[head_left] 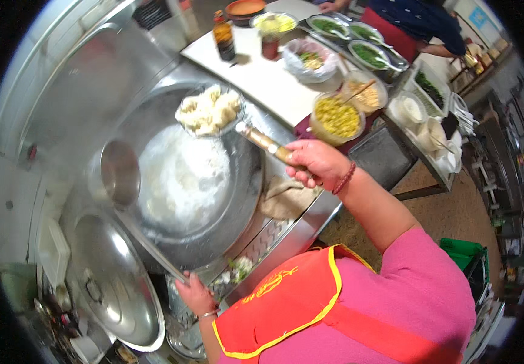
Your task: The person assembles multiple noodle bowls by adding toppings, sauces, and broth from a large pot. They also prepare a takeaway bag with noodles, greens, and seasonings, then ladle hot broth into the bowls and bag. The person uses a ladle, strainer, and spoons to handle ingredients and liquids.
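My right hand [315, 161] is closed around the wooden handle of a strainer [268, 144]. Pale dumplings [211, 110] fill its round basket, raised over the far right rim of a large wok [246, 209]. Cloudy whitish water [183, 176] fills the wok's middle, with steam above it. Lower left, my left hand [196, 296] grips the long metal handle of a deep ladle [120, 173]. The ladle's bowl is at the wok's left edge; what it contains, if anything, I cannot tell. A folded tan cloth [289, 198] lies beside the wok near my right forearm.
A big metal lid [116, 282] leans at the lower left. On the white table [256, 79] stand a dark sauce bottle [224, 36], a bag-lined bowl [310, 60], and a tub of yellow chopped food [336, 118]. Another person [416, 24] stands behind trays of greens.
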Available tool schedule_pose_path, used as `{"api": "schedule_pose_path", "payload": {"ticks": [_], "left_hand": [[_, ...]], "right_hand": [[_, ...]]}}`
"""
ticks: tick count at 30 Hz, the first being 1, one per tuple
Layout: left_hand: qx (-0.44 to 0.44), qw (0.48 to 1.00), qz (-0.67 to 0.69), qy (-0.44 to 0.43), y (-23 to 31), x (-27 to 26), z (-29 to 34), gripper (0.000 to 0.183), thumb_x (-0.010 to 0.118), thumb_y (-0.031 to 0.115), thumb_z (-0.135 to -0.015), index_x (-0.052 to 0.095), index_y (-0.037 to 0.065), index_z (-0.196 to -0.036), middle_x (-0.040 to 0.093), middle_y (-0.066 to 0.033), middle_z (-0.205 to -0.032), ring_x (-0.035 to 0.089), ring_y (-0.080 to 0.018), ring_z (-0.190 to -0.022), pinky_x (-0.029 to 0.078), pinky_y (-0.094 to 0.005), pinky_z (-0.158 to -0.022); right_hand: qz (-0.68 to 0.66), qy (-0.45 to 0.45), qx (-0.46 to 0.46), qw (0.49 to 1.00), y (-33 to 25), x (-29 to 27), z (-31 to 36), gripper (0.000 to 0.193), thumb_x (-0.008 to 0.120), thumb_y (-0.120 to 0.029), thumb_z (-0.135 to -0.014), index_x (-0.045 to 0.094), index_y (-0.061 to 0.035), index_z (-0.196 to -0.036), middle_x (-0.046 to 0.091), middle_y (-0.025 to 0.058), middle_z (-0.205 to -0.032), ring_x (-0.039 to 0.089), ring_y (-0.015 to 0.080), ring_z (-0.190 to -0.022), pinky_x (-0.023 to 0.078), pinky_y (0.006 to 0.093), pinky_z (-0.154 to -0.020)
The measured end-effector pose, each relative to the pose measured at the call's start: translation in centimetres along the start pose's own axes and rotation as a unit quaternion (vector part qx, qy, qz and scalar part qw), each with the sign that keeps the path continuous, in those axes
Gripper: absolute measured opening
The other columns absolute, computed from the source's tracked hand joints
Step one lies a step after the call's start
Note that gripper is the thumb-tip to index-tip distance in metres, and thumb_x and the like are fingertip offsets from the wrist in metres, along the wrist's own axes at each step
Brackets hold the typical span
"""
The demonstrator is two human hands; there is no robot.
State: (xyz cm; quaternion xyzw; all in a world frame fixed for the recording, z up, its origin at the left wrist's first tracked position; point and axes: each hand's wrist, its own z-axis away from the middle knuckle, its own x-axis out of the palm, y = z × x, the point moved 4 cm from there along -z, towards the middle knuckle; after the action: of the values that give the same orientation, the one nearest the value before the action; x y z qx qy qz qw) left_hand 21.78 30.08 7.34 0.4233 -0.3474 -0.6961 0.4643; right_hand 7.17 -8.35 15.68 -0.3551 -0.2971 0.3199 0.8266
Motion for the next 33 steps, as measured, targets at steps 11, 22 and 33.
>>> {"api": "schedule_pose_path", "payload": {"ticks": [11,22,33], "left_hand": [[-0.037,0.998,0.044,0.011,0.0,9.6,2.2,0.016,0.05,0.015,-0.092,0.042,0.007,-0.103,0.044,-0.0022,-0.067,0.039,-0.0106,-0.038,0.035,-0.0261,-0.032],[-0.035,0.999,0.009,0.015,2.6,16.5,4.2,0.015,0.049,0.015,-0.092,0.041,0.008,-0.102,0.041,-0.0014,-0.062,0.038,-0.0103,-0.038,0.035,-0.0264,-0.032],[-0.023,1.0,-0.008,0.015,3.5,18.5,4.8,0.017,0.05,0.017,-0.093,0.043,0.007,-0.104,0.041,-0.0008,-0.06,0.038,-0.01,-0.037,0.032,-0.025,-0.031]], "right_hand": [[0.084,0.268,-0.216,0.935,-21.1,-25.0,-1.9,0.01,0.048,-0.008,-0.091,0.055,-0.0024,-0.087,0.06,0.0069,-0.074,0.051,0.0089,-0.053,0.041,0.0248,-0.042],[0.173,0.433,-0.081,0.881,-25.4,-38.5,-14.9,0.021,0.044,-0.009,-0.091,0.061,0.0042,-0.089,0.067,0.0129,-0.076,0.056,0.0184,-0.048,0.044,0.0318,-0.041],[0.336,0.471,-0.031,0.815,-28.5,-40.4,-15.5,0.026,0.048,-0.014,-0.092,0.068,-0.0014,-0.083,0.068,0.012,-0.07,0.064,0.0214,-0.053,0.051,0.0335,-0.051]]}}
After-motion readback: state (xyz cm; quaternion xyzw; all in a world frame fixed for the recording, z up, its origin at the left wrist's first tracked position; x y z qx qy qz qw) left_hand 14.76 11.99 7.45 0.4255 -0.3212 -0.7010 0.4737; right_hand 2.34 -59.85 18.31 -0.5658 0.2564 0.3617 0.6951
